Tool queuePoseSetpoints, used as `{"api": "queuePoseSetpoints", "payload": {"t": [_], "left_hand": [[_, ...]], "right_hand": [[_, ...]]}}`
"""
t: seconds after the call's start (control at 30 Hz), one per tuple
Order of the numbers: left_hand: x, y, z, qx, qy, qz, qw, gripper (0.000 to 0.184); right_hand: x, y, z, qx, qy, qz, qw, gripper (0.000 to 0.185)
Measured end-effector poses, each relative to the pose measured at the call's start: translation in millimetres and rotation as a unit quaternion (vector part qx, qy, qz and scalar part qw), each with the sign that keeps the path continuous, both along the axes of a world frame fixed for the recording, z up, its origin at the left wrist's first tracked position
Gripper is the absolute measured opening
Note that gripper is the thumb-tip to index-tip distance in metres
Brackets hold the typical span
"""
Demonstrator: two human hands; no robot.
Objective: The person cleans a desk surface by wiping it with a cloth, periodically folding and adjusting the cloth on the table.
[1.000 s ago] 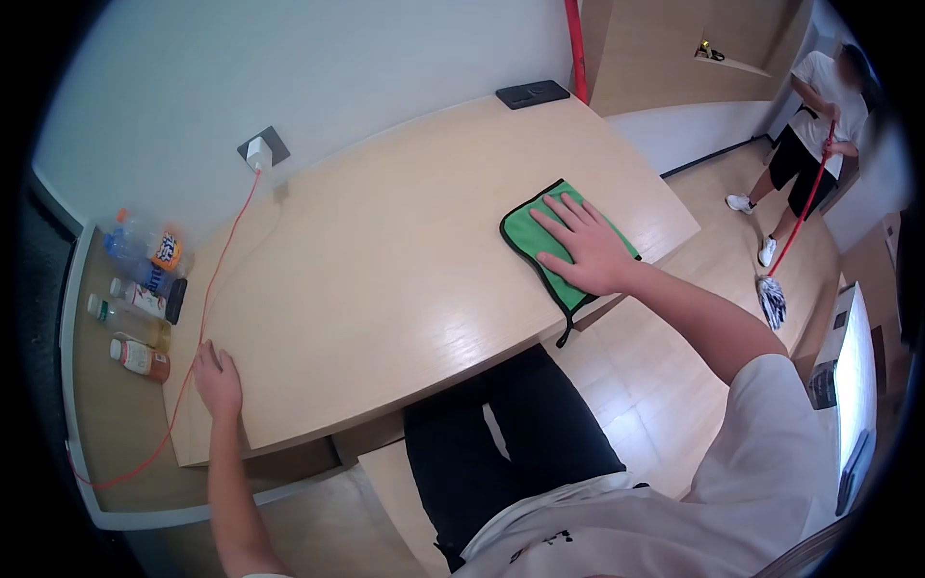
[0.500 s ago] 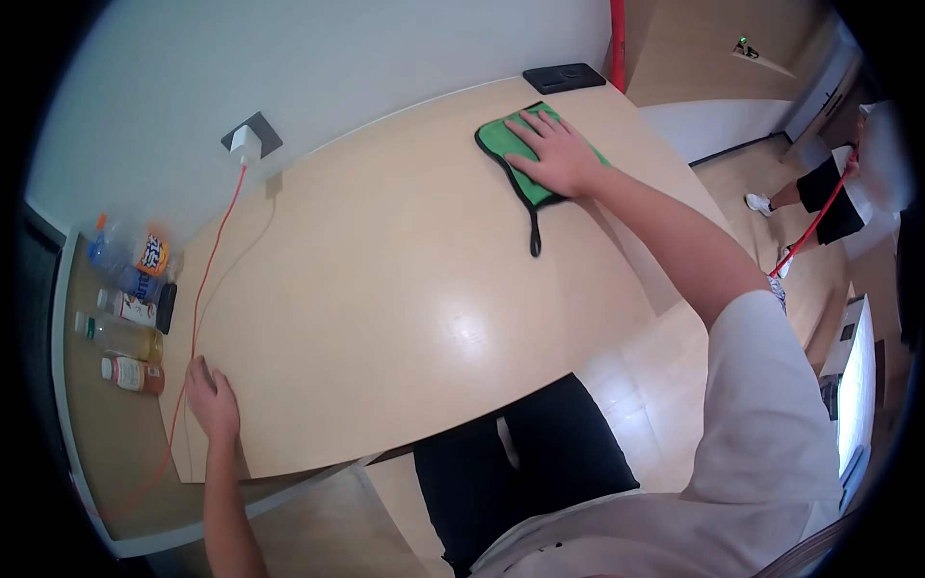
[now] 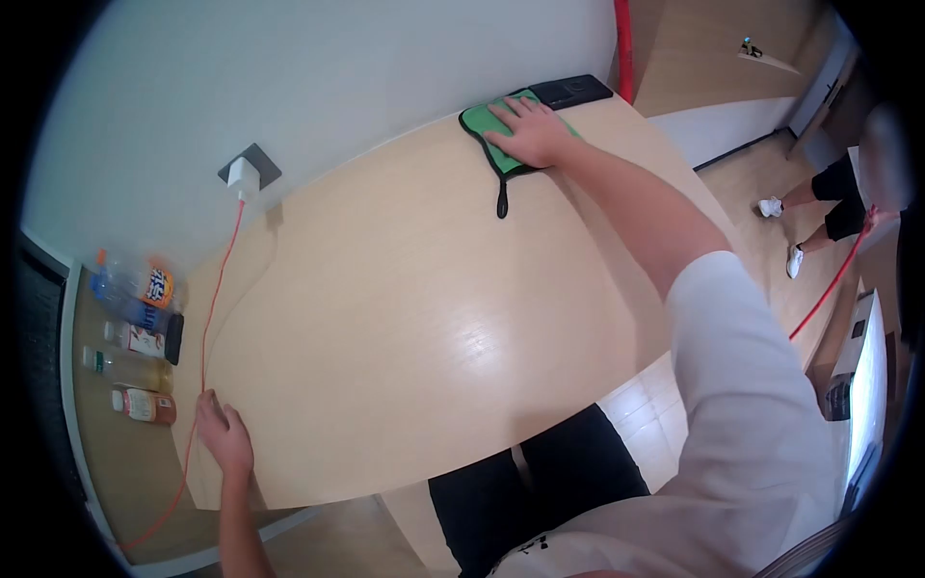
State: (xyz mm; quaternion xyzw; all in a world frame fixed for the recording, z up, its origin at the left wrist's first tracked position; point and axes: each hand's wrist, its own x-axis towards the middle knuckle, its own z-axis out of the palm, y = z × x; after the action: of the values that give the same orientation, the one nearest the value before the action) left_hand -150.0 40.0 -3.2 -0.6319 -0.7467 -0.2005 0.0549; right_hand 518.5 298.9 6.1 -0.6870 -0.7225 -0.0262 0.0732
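My right hand (image 3: pixel 532 133) lies flat, fingers spread, on a green cloth (image 3: pixel 478 119) with a black border. The cloth's black hanging loop (image 3: pixel 502 202) trails toward me over the pale wooden table (image 3: pixel 385 318). Close against the cloth's far right corner is a flat black device (image 3: pixel 576 91), perhaps a phone. At the table's left end my left hand (image 3: pixel 227 438) rests with its thumb apart from the fingers. Its fingertips touch or nearly touch a thin red cable (image 3: pixel 220 279); whether any finger hooks it cannot be seen.
The cable runs from a white charger (image 3: pixel 244 176) in a wall socket. Several drink bottles (image 3: pixel 145 407) and a dark object (image 3: pixel 173 339) line the left side. On the right, another person (image 3: pixel 838 207) stands holding a red pole (image 3: pixel 833 279). A lit screen (image 3: pixel 865 385) is at the right edge.
My right hand and the cloth have slid left across the table, by the black device. My left hand keeps its place at the table's end. The camera view has shifted.
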Motion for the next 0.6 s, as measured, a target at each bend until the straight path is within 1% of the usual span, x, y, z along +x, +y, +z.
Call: {"api": "queuePoseSetpoints", "payload": {"t": [0.17,0.3,0.4,0.43,0.5,0.53,0.6], "left_hand": [[1,3,0,0.01,0.026,0.009,1.0,0.041],[4,5,-5,0.033,0.05,0.021,0.998,0.041],[0,9,-9,0.038,0.023,0.016,0.999,0.042],[-1,15,-11,0.048,0.033,0.019,0.998,0.042],[-2,12,-16,0.064,0.058,0.037,0.996,0.044],[-6,6,-20,0.044,0.06,0.066,0.995,0.044],[5,5,-7,0.01,0.067,0.122,0.99,0.045]], "right_hand": [[-13,-23,-2,0.002,0.018,-0.025,1.0,0.082],[-26,-80,1,-0.004,0.019,-0.031,0.999,0.081],[-29,-124,0,0.002,0.026,-0.031,0.999,0.081],[-29,-138,0,0.003,0.03,-0.028,0.999,0.082],[-29,-167,4,-0.005,0.031,-0.026,0.999,0.08],[-30,-182,3,-0.001,0.026,-0.024,0.999,0.079],[-35,-213,-1,0.005,0.025,-0.017,1.0,0.079]]}}
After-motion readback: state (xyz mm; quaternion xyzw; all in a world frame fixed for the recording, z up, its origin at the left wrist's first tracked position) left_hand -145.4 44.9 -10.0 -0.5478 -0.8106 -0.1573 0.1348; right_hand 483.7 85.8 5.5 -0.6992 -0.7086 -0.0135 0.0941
